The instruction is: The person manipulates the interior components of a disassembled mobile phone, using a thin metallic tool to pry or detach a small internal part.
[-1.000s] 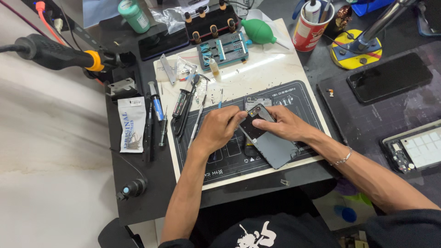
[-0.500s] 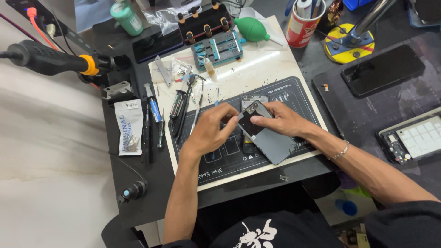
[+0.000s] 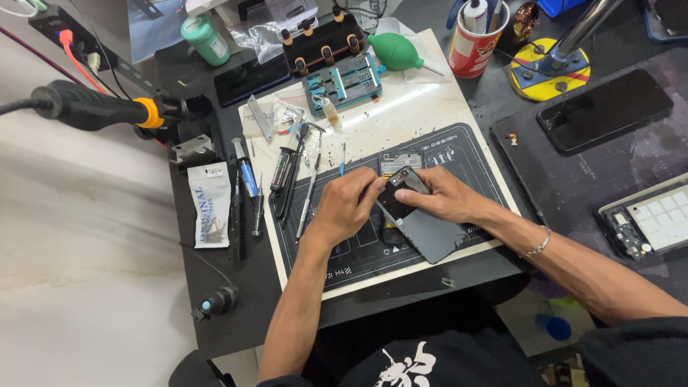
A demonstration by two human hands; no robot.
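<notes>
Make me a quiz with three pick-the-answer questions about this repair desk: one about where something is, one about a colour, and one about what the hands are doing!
1. Where is the red cup of tools?
A. At the far edge of the white mat, right of the air blower
B. On the floor
C. Under the phone

2. What colour is the air blower?
A. Pink
B. Green
C. White

3. What are the left hand and right hand doing?
A. Resting in the lap
B. Holding the cup
C. Both gripping the dark phone over the mat

Answers:
1 A, it stands beside the blower at the mat's far side.
2 B, its bulb is plainly green.
3 C, fingers of both hands close on the phone.
</notes>
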